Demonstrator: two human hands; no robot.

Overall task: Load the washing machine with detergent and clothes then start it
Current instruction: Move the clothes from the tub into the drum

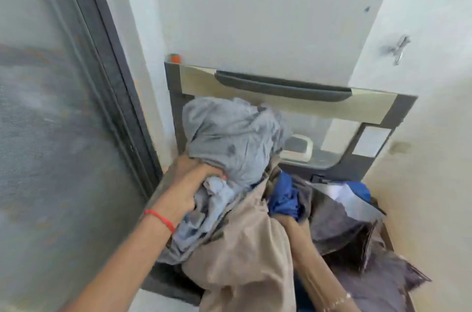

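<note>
So the left hand (pixel 190 184) is clenching a fistful of soft, crumpled grey cloth (pixel 229 138), with the bulk of it bunching up above and to the right of the fist and a paler blue-grey bit (pixel 204 212) hanging below the knuckles. A thin red thread bracelet (pixel 161 219) is sitting on that wrist. A big beige garment (pixel 245 255), smooth and loosely draped, is spilling down between the two forearms. The right hand (pixel 286 219) is reaching in under a bright blue piece (pixel 284 196); its fingers are buried in fabric, so whether it's closing on anything is impossible to tell. A thin beaded bracelet (pixel 337 302) is showing on the right wrist near the bottom edge.

The whole bundle is hovering right over the top-loader washing machine (pixel 163 283), whose raised lid (pixel 357 112) is leaning back against the wall: dark grey frame, brushed pale band with a long dark curved handle (pixel 281 87), see-through window below. Dark purplish-grey clothes (pixel 339 230) are piling up at the right. The tub opening is mostly covered by laundry, and a frosted glass door (pixel 51 133) is filling the left side. Everything's a bit motion-blurred.
</note>
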